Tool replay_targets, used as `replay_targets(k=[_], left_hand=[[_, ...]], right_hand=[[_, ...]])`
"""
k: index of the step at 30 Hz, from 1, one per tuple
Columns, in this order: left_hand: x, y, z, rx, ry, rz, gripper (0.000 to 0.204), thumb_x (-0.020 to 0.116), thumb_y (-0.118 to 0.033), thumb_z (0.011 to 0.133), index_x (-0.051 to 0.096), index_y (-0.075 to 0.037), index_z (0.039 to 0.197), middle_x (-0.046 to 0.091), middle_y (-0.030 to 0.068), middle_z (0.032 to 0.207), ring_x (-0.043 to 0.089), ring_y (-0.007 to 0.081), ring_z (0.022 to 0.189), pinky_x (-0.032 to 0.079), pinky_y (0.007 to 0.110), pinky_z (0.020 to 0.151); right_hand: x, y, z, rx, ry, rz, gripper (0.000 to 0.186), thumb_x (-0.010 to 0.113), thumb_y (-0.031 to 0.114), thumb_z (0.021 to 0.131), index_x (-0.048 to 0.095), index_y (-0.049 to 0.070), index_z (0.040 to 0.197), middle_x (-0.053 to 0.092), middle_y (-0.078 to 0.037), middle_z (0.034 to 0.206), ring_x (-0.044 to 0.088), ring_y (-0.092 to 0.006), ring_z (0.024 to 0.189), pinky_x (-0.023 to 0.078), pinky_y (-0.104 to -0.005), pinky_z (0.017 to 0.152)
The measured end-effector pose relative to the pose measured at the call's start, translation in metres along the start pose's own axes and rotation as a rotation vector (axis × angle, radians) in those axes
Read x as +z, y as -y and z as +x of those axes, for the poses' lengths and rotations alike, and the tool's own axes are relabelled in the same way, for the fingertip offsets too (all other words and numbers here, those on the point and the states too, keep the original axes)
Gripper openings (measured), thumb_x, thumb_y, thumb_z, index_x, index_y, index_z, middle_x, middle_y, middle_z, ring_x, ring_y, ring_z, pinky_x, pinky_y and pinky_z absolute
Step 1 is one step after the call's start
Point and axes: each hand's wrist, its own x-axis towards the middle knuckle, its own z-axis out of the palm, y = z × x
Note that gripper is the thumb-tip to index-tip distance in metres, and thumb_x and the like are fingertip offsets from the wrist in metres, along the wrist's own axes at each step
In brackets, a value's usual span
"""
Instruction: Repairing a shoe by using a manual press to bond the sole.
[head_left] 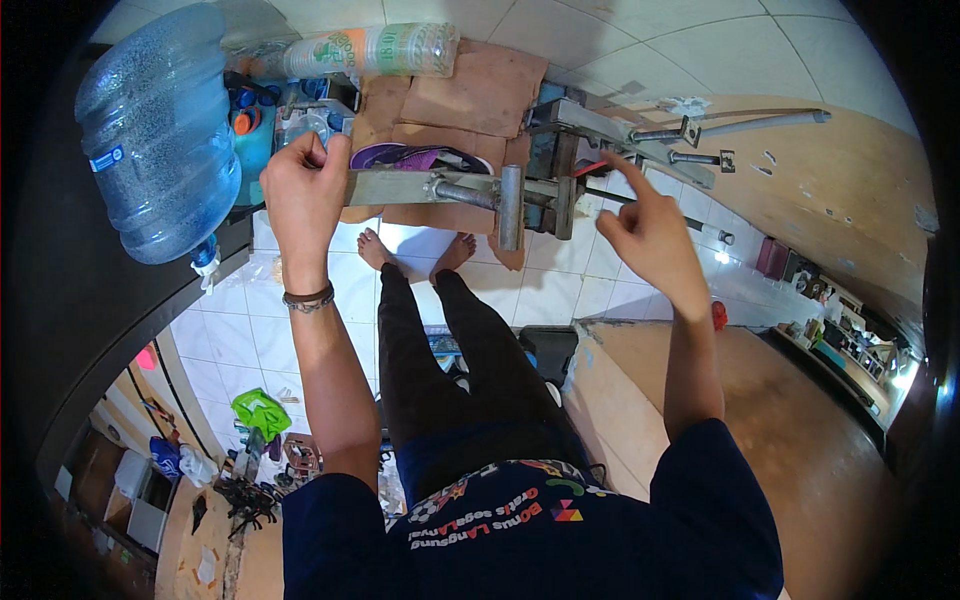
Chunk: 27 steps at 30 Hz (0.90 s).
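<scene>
Head view shows me, from far, the left hand closed around the left end of a flat metal bar, which extends toward the right hand. This hand has its thumb and index finger spread; whether it touches the red piece, I cannot tell. Beyond the bar, I see a purple shoe and cardboard; left of the bar is a blue water jug.

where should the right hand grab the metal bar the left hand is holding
Probably best by the short round tube toward the right end of the metal bar, the right hand coming from the person's side: the tube sits crosswise, its near end sticks out, and it looks slim enough to wrap. The left hand grips the bar's left end.
</scene>
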Motion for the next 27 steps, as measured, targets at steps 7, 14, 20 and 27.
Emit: replay_targets(k=[7,14,20,27], left_hand=[[0.002,0.001,-0.001,-0.006,0.002,0.001,0.037,0.065,-0.023,0.081,0.048,0.005,0.063,0.043,0.0130,0.051,0.036,0.0182,0.048,0.038,0.034,0.050],[0.001,0.004,0.000,-0.016,-0.002,0.000,0.037,0.066,-0.024,0.081,0.049,0.004,0.064,0.043,0.0113,0.051,0.036,0.0165,0.048,0.039,0.033,0.050],[0.004,0.008,0.001,-0.006,0.010,0.016,0.037,0.066,-0.023,0.081,0.049,0.004,0.064,0.043,0.0107,0.051,0.036,0.0159,0.049,0.039,0.033,0.051],[0.002,0.003,0.002,0.006,-0.003,0.030,0.036,0.066,-0.023,0.081,0.050,0.005,0.064,0.044,0.0107,0.051,0.036,0.0154,0.050,0.040,0.033,0.051]], right_hand=[[0.040,-0.013,0.008,-0.089,0.160,0.102,0.045,0.063,0.012,0.083,0.064,0.012,0.128,0.048,-0.005,0.048,0.038,-0.0092,0.044,0.035,-0.0277,0.048],[0.036,-0.037,-0.010,-0.040,0.184,-0.204,0.042,0.065,0.023,0.077,0.070,0.011,0.117,0.062,-0.012,0.059,0.061,-0.0289,0.056,0.048,-0.0386,0.058],[0.021,-0.005,0.015,-0.112,0.185,-0.085,0.044,0.067,0.026,0.076,0.068,0.010,0.117,0.065,-0.014,0.066,0.065,-0.0314,0.065,0.049,-0.0416,0.062],[0.026,-0.055,-0.004,-0.150,0.106,-0.365,0.048,0.066,0.018,0.075,0.068,0.018,0.123,0.056,-0.010,0.054,0.056,-0.0270,0.051,0.044,-0.0360,0.055]])
